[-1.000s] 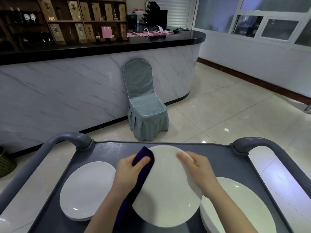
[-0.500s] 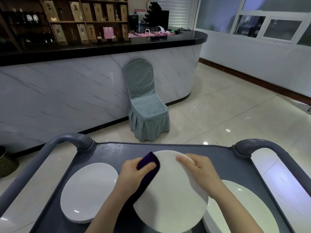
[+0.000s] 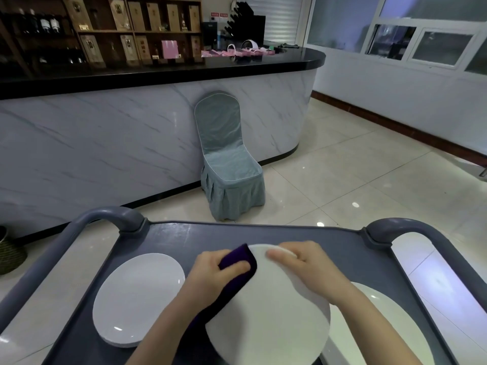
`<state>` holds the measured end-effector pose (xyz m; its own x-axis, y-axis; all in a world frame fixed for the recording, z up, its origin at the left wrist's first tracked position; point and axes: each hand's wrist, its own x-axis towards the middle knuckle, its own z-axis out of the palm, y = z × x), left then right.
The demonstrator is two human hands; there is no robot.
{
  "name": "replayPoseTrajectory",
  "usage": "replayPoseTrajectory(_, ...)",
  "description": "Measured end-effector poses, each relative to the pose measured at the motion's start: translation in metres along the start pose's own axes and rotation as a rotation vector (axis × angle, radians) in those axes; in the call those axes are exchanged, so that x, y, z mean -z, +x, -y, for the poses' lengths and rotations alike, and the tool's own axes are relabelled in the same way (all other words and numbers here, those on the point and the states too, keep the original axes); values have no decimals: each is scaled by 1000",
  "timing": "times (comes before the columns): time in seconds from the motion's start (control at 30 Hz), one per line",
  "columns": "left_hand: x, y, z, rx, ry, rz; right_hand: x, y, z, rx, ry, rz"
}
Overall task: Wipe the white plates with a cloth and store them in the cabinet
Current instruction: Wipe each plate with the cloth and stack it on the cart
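A round white plate is held tilted above the grey cart tray. My right hand grips its far rim. My left hand holds a dark purple cloth pressed against the plate's upper left edge. The cloth hangs down under my left forearm. A second white plate lies flat on the tray's left side. A third white plate lies at the right, partly hidden by the held plate and my right arm.
The cart has curved grey handles at the left and right. Beyond it a covered grey-green chair stands against a marble bar counter. Tiled floor spreads to the right. A woven basket sits at far left.
My left hand with the cloth slid up along the plate's edge toward its top, closer to my right hand. The plate tilted slightly lower in view.
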<state>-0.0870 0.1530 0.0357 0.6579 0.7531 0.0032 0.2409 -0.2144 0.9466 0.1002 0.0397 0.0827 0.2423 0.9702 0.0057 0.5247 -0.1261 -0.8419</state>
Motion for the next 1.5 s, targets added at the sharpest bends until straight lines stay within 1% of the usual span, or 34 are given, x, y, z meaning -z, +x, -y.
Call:
replayPoseTrajectory(0.07, -7, -7, 5, 111, -171, -273, 0, -2, -1, -65, 130, -243)
replayPoseTrajectory(0.13, -21, -12, 8, 272, -356, -555, -20, -5, -2, -185, 408, -542)
replayPoseTrajectory(0.17, -29, -13, 8, 345, -445, -663, -33, -6, -3, -268, 568, -652)
replayPoseTrajectory(0.2, -34, -13, 7, 397, -508, -733, -45, -8, -3, -345, 677, -720)
replayPoseTrajectory(0.23, -36, -13, 7, 426, -537, -763, -54, -9, -4, -396, 722, -735)
replayPoseTrajectory(0.27, -35, -12, 8, 434, -540, -756, -58, -11, -6, -406, 724, -705)
replayPoseTrajectory(0.33, -25, -10, 8, 399, -513, -703, -50, -13, -8, -345, 687, -582)
replayPoseTrajectory(0.37, -18, -9, 7, 364, -482, -667, -40, -12, -10, -296, 635, -517)
replayPoseTrajectory(0.43, -5, -7, 2, 269, -368, -562, -15, -7, -13, -181, 438, -381)
replayPoseTrajectory(0.5, 3, -3, -8, 141, -237, -404, 4, -1, -9, -110, 206, -219)
replayPoseTrajectory(0.57, 6, 2, -18, 19, -79, -202, 10, 6, -3, -42, 22, -58)
replayPoseTrajectory(0.63, 3, 6, -22, -71, 69, -34, 1, 9, 2, 37, -58, 63)
replayPoseTrajectory(0.67, 1, 7, -20, -101, 116, 9, -5, 8, 2, 69, -69, 80)
replayPoseTrajectory(0.73, -3, 6, -13, -99, 116, 16, -14, 4, 0, 97, -38, 62)
replayPoseTrajectory(0.8, -8, 0, -5, -50, 47, -46, -14, 1, -6, 81, -3, 17)
replayPoseTrajectory(0.83, -10, -3, 0, -16, 0, -112, -13, -2, -10, 48, 34, -39)
replayPoseTrajectory(0.87, -12, -8, 6, 28, -64, -194, -13, -4, -14, -5, 98, -130)
replayPoseTrajectory(0.93, -14, -16, 14, 143, -220, -337, -14, -9, -21, -151, 280, -350)
replayPoseTrajectory(0.97, -14, -18, 16, 195, -260, -373, -15, -12, -23, -216, 370, -425)
replayPoseTrajectory(1.0, -12, -18, 17, 222, -251, -379, -16, -14, -24, -252, 429, -456)
replayPoseTrajectory(1.07, -6, -14, 16, 196, -146, -322, -18, -18, -24, -218, 407, -395)
replayPoseTrajectory(1.13, 0, -7, 7, 119, -15, -190, -21, -15, -20, -121, 269, -244)
replayPoseTrajectory(1.2, 1, 0, -1, 34, 128, -13, -27, -11, -16, -40, 103, -74)
replayPoseTrajectory(1.23, 1, 1, -3, -1, 184, 45, -29, -9, -14, -16, 59, -19)
replayPoseTrajectory(1.27, -1, 1, -3, -19, 204, 59, -29, -8, -13, -2, 51, -5)
replayPoseTrajectory(1.3, -1, -1, -2, -12, 177, 23, -27, -8, -12, 3, 80, -37)
replayPoseTrajectory(1.33, -2, -3, 1, 17, 113, -58, -24, -10, -13, -9, 147, -114)
replayPoseTrajectory(1.4, -2, -9, 10, 110, -61, -267, -23, -13, -17, -116, 345, -324)
replayPoseTrajectory(1.43, -3, -12, 13, 162, -150, -341, -25, -14, -19, -185, 431, -400)
replayPoseTrajectory(1.47, -4, -14, 14, 202, -206, -381, -26, -14, -20, -235, 471, -435)
replayPoseTrajectory(1.5, -3, -13, 15, 225, -216, -396, -27, -13, -21, -254, 450, -429)
